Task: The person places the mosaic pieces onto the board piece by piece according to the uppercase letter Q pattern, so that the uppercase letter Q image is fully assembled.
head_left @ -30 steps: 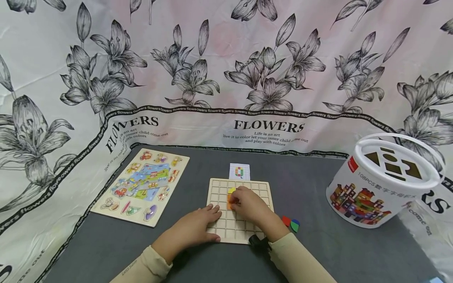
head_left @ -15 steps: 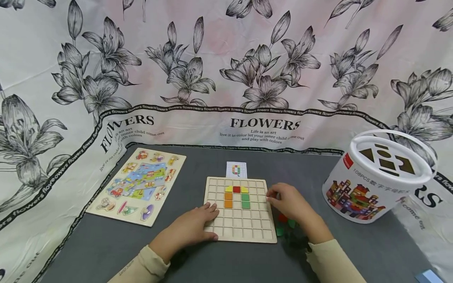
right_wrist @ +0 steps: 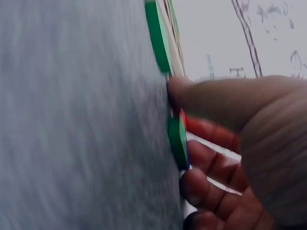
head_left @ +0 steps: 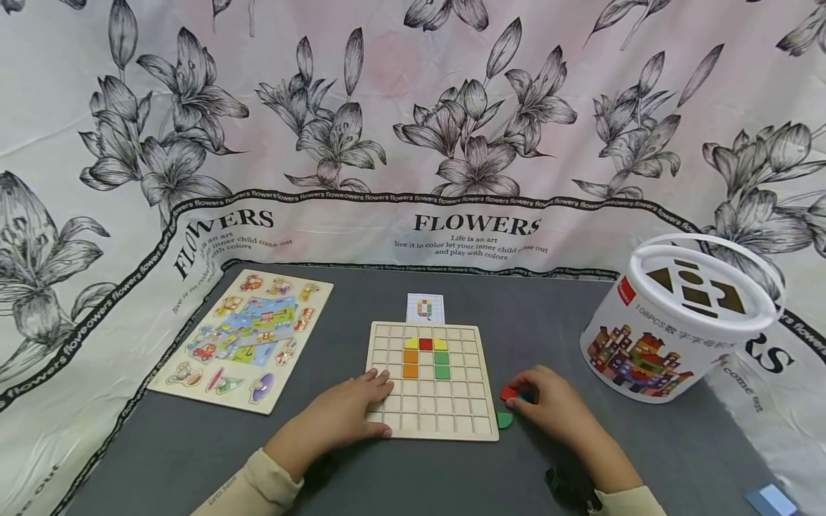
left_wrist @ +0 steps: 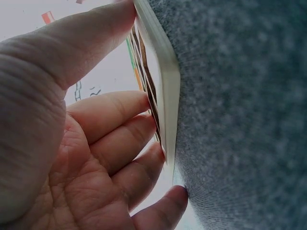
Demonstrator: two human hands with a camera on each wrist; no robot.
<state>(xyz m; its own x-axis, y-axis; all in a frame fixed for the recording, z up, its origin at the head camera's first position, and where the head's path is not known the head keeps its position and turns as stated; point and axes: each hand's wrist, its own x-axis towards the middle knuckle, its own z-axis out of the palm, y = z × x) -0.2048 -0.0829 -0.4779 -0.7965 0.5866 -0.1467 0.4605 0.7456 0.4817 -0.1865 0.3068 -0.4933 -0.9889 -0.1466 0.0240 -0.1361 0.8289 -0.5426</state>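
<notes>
A wooden grid board (head_left: 426,416) lies flat in the middle of the table. In its upper cells sit a red square (head_left: 425,344), yellow corner pieces (head_left: 439,344), orange squares (head_left: 410,363) and green squares (head_left: 442,365). My left hand (head_left: 342,410) rests on the board's left side, fingers fairly straight, thumb at the near corner. Right of the board, my right hand (head_left: 548,401) pinches a red block (head_left: 508,393) between thumb and forefinger. A green rounded block (head_left: 504,420) lies against the board's edge. Another green piece (right_wrist: 177,141) shows beside the fingers in the right wrist view.
A small card with a coloured letter Q pattern (head_left: 424,308) lies behind the board. To the left is a picture puzzle board (head_left: 241,394). A white lidded bucket (head_left: 635,358) stands at right. A light blue object (head_left: 771,499) lies at the near right corner.
My right hand has left the board's orange squares, moved right and down to the loose blocks, and taken hold of the red one. My left hand has stayed on the board.
</notes>
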